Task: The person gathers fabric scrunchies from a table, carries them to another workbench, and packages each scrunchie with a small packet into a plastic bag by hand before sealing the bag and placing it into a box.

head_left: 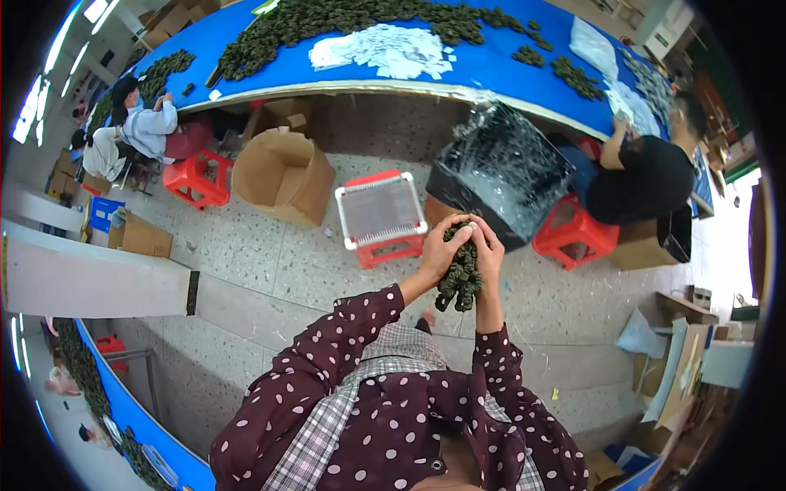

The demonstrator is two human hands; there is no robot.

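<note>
A bundle of dark olive-green coiled pieces [460, 285] is held in front of my body, well above the floor. My left hand [443, 252] wraps its left side and my right hand [489, 255] wraps its right side, with fingertips meeting at the top. The lower ends of the coils hang out below my palms; the rest is hidden by my fingers. Just beyond my left hand stands a red stool [378, 252] topped by a white-framed rack [381, 209] with a row of small pegs along its edge.
A long blue table [270, 78] carries piles of similar green coils [327, 31] and white tags [385, 51]. Below it stand an open cardboard box [282, 176] and a plastic-lined black box [499, 168]. People sit on red stools at left and right [647, 176].
</note>
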